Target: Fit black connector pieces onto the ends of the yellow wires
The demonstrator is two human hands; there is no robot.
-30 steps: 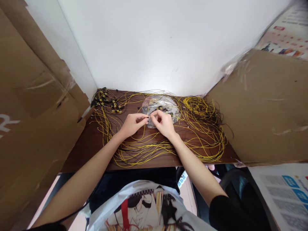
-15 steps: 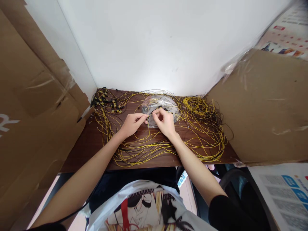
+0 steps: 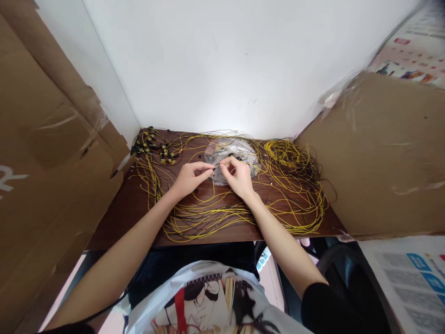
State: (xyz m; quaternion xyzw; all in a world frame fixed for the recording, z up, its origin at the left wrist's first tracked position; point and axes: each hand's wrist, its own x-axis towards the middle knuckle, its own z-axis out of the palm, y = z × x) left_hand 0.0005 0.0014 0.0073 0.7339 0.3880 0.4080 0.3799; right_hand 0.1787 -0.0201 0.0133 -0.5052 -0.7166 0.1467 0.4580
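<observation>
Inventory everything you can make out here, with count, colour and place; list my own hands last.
Table: one, brown, mid-view
Walls: two, white, back and left
Cardboard: at least two panels, brown, both sides
Papers: two, pale, printed, upper and lower right
Pen-like stick: one, white and black, left cardboard edge
Bag: one, clear, table's back middle
Wires: too tangled to count, yellow and black, across the table
Connectors: many, yellow and black, table's back left
Piece: one, small, black, mid-view
Garment: one, white, printed, bottom
Left hand: one, bare, pinching the piece
Right hand: one, bare, beside it
</observation>
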